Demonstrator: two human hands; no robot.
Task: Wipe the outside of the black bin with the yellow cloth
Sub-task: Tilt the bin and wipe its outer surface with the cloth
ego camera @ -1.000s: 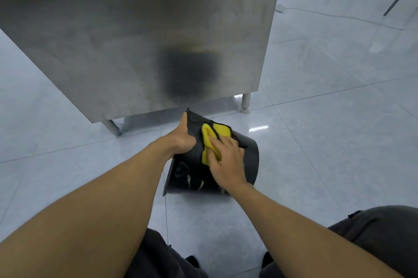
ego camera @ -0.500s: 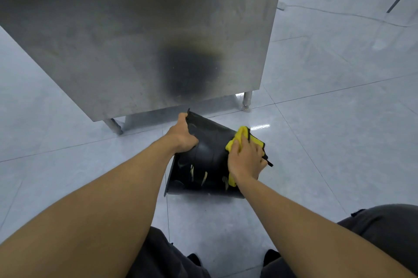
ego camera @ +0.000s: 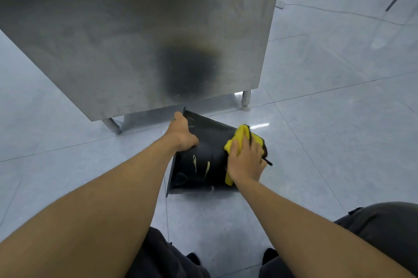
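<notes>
1. Head view, looking down: black bin (ego camera: 203,160) lies tipped on its side on the tiled floor (ego camera: 328,142), centre of frame, rim edge toward frame left, base toward frame right.
2. Left hand (ego camera: 182,134) sits on the bin's upper-left rim edge, fingers curled over it and closed on the rim; thumb points up-frame.
3. Right hand (ego camera: 246,162) lies flat on the yellow cloth (ego camera: 241,136), pressing it vs the bin's outer wall at the right end. Fingers extended, slightly spread, tips over the cloth's far side.
4. Cloth shows above the knuckles & a strip below the palm, near the wrist. A dark edge/tag of it pokes out at frame right.
5. Pale streaks visible on the bin wall btwn the two hands.
6. Steel cabinet (ego camera: 135,35) fills upper left & centre, standing on short legs; bin's top corner is just beside its lower edge. Dark blurred reflection on the panel above the bin.
7. Both forearms bare; dark trousers (ego camera: 384,228) at bottom of frame.
</notes>
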